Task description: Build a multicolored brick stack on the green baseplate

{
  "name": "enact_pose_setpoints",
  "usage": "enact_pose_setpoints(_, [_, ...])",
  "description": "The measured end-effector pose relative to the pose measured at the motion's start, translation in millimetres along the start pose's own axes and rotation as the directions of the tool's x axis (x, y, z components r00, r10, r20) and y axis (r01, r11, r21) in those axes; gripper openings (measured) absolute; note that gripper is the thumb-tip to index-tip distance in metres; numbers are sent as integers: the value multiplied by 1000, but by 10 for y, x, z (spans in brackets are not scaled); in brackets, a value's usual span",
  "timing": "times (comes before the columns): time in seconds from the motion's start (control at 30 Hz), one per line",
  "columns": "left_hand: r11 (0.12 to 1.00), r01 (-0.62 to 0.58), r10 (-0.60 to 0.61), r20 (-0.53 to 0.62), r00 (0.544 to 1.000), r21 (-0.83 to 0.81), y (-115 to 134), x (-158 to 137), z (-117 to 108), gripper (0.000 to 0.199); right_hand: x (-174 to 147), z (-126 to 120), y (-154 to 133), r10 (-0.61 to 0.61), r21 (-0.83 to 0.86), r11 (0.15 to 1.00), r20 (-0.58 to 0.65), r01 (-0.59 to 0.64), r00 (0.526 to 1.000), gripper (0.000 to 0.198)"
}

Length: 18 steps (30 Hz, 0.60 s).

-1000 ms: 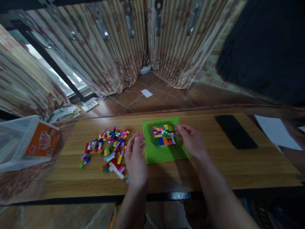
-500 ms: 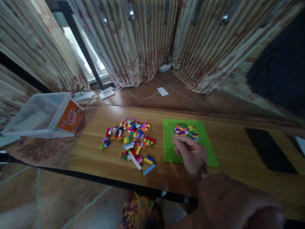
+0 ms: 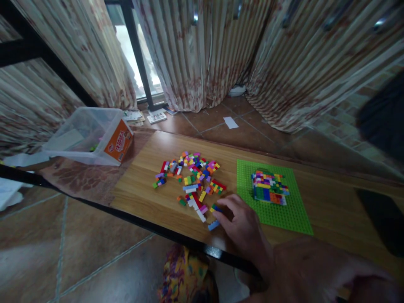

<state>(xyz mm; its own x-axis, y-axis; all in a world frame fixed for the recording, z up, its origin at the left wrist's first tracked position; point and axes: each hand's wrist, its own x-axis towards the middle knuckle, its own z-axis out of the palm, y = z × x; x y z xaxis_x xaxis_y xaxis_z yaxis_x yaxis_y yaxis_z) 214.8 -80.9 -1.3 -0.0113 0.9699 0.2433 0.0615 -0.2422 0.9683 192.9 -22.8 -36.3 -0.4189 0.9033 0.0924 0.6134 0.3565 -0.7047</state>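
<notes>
My right hand (image 3: pixel 238 221) is over the near right side of the loose brick pile. Its thumb and index finger are apart, at either side of the right end of a blue and yellow toy brick piece (image 3: pixel 216 208), which lies on the table. Just below the thumb is a light blue long brick (image 3: pixel 213 225). To the hand's right, a green baseplate (image 3: pixel 296 214) bears a block of many-coloured bricks (image 3: pixel 269 187). White bricks (image 3: pixel 201 215) and a red brick (image 3: pixel 197 201) lie left of the fingers. My left hand is out of view.
Several loose bricks (image 3: pixel 192 162) spread across the wooden table (image 3: pixel 139 185). A clear plastic box (image 3: pixel 85 158) with an orange label stands at the left. A dark flat object (image 3: pixel 378 216) lies at the right. Curtains (image 3: pixel 202 63) hang beyond the table.
My right hand has moved left and nearer, from the built bricks on the baseplate to the loose blue and yellow piece. Its fingers have spread. The view has turned left.
</notes>
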Motion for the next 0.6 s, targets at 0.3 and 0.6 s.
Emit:
enact_pose_setpoints(0.3, [992,65,-102,-401,910,-104,31,-10,400,16,14,123,-10,-13,-147,989,6,14,1000,7])
enact_pose_setpoints(0.6, [982,117,-152,-243,958,-150,365,34,-24,18,84,-27,19,15,82,997,-30,-13,999,10])
